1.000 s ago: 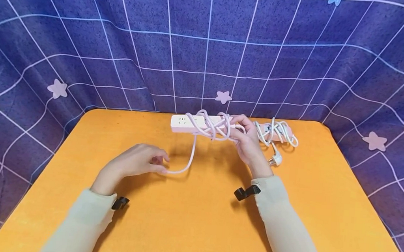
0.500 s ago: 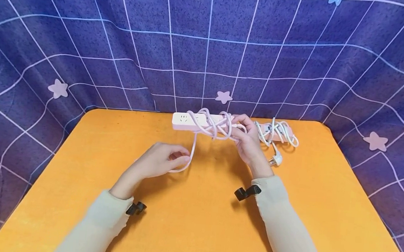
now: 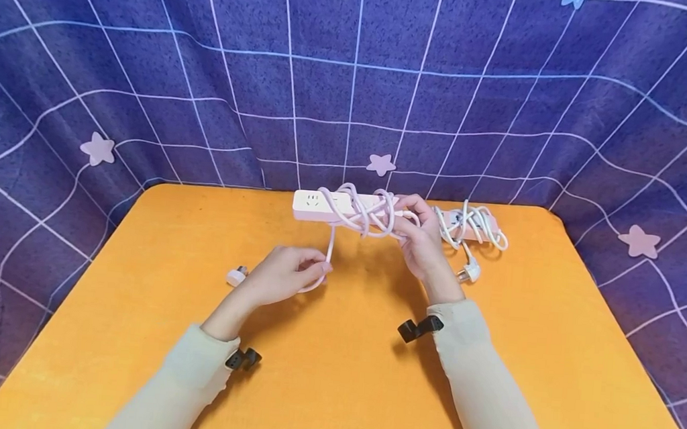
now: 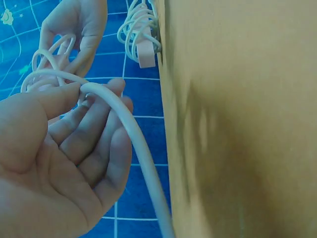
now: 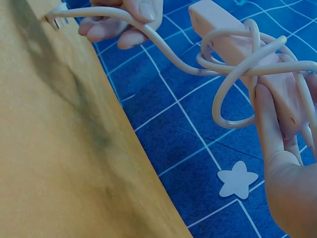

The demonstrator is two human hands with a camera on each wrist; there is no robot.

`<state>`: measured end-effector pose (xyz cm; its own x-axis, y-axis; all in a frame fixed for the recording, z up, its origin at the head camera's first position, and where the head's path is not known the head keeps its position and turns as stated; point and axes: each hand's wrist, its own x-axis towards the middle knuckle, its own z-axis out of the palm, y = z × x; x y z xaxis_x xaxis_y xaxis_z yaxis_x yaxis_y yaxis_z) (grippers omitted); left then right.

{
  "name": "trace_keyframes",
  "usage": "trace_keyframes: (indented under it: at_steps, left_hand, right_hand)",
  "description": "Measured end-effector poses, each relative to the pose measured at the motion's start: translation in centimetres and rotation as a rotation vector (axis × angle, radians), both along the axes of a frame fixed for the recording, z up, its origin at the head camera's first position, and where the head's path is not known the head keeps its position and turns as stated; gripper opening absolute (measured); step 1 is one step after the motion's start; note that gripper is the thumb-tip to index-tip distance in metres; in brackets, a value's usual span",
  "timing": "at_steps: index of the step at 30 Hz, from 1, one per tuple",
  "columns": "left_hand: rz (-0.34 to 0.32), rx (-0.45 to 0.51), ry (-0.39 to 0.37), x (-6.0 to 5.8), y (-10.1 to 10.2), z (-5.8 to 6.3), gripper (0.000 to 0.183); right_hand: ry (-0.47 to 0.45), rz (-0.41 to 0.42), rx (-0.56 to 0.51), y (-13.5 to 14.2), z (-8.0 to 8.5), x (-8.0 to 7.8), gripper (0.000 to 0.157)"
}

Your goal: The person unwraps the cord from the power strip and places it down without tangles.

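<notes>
A pink and white power strip (image 3: 314, 205) is held up over the back of the table, its pale cord (image 3: 369, 218) looped loosely round it several times. My right hand (image 3: 422, 244) grips its right end, thumb and fingers on opposite sides. The cord's free length hangs from the strip's underside, and my left hand (image 3: 281, 273) pinches it between thumb and fingertips, as the left wrist view shows with the cord (image 4: 131, 124) running past the palm. At the cord's end the plug (image 3: 237, 276) lies on the table, left of the left hand.
A second power strip (image 3: 470, 224) wrapped in white cord lies at the back right, its plug (image 3: 469, 270) in front of it. The orange table (image 3: 331, 375) ends at the back against a blue gridded curtain (image 3: 353, 94) with star shapes.
My left hand has moved right along the hanging cord, closer to the strip, and the plug has come into view behind it. The right hand and strip have barely moved.
</notes>
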<state>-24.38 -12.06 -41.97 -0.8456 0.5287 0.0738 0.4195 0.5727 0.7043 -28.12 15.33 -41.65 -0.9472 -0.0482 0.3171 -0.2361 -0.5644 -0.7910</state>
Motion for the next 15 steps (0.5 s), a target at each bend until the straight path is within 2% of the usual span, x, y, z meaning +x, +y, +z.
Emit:
trace_keyframes:
  at_steps: [5, 11, 15]
  left_hand:
    - [-0.008, 0.071, -0.098, -0.26, -0.12, -0.21, 0.025]
    - [0.008, 0.120, -0.158, -0.33, -0.27, -0.31, 0.029]
    - [0.013, 0.134, -0.165, -0.39, -0.25, -0.46, 0.029]
  right_hand:
    - [0.002, -0.005, -0.003, 0.00, 0.13, 0.00, 0.034]
    - [0.000, -0.007, -0.001, 0.05, 0.12, -0.01, 0.033]
    - [-0.001, -0.006, -0.002, 0.11, 0.04, -0.01, 0.034]
